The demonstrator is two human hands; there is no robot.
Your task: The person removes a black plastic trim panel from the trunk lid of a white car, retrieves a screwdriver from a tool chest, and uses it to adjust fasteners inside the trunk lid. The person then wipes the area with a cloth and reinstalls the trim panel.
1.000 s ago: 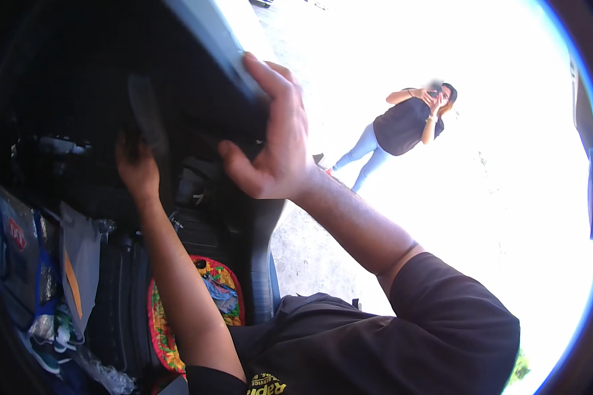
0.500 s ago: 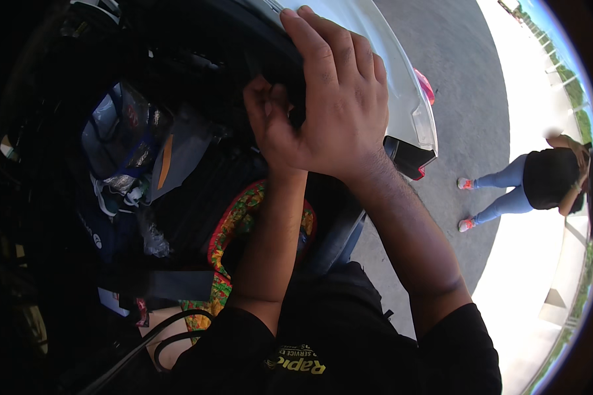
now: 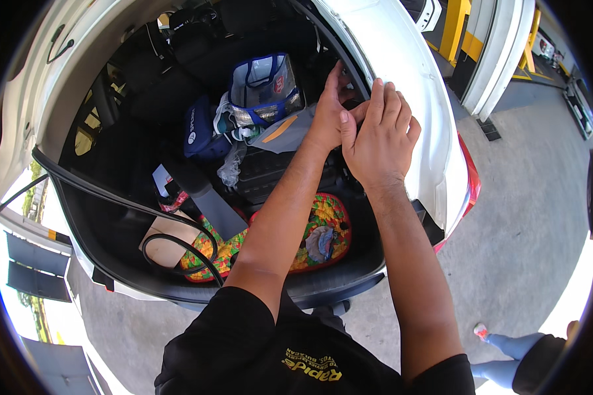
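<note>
A white car's rear compartment stands open before me. My left hand (image 3: 329,108) is at the right inner edge of the opening, one finger stretched up along the dark trim, a gap between finger and thumb. Part of that hand is hidden behind the edge. My right hand (image 3: 379,145) rests beside it with fingers stretched over the white body panel (image 3: 415,85), its thumb close to the left hand. A black rubber seal (image 3: 329,33) runs along the opening near both hands. At the left, a loose length of black seal (image 3: 132,205) hangs and loops inside.
Inside lie a blue-trimmed cooler bag (image 3: 263,118), a dark blue bag (image 3: 201,128), a grey folder (image 3: 254,146), a patterned cloth mat (image 3: 336,214) and clear plastic (image 3: 230,168). A person in jeans (image 3: 507,361) stands at the lower right. Yellow posts (image 3: 456,29) rise beyond the car.
My view has swung and brightened, showing the whole opening. My right hand has shifted on the panel beside the left hand, uncovering more of it. The bystander appears lower in view.
</note>
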